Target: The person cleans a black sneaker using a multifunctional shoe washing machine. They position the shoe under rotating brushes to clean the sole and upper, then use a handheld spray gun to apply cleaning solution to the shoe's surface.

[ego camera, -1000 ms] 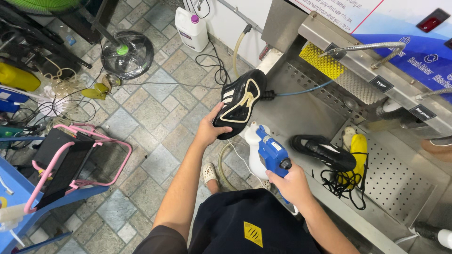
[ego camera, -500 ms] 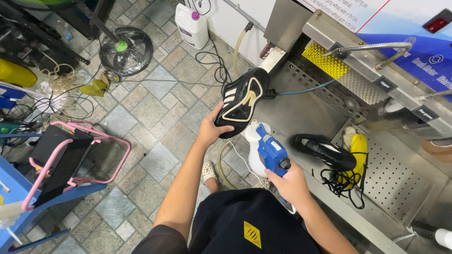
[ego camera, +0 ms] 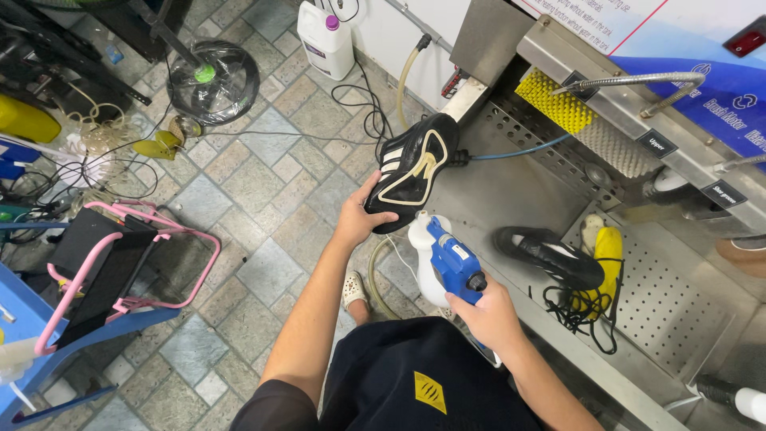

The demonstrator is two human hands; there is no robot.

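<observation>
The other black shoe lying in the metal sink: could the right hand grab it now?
Probably not yet. The right hand is full, gripping the blue and white spray tool. The black shoe in the sink lies close beside it, uncovered, so once freed that hand could likely take it.

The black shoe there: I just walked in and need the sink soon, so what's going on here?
A person stands at a stainless steel wash station. Their left hand holds up a black shoe with white stripes, sole side tilted away, over the station's edge. Their right hand grips a blue and white handheld sprayer, its nozzle pointing toward the shoe. A second black shoe lies in the basin beside a yellow brush and a tangle of black cord.
</observation>
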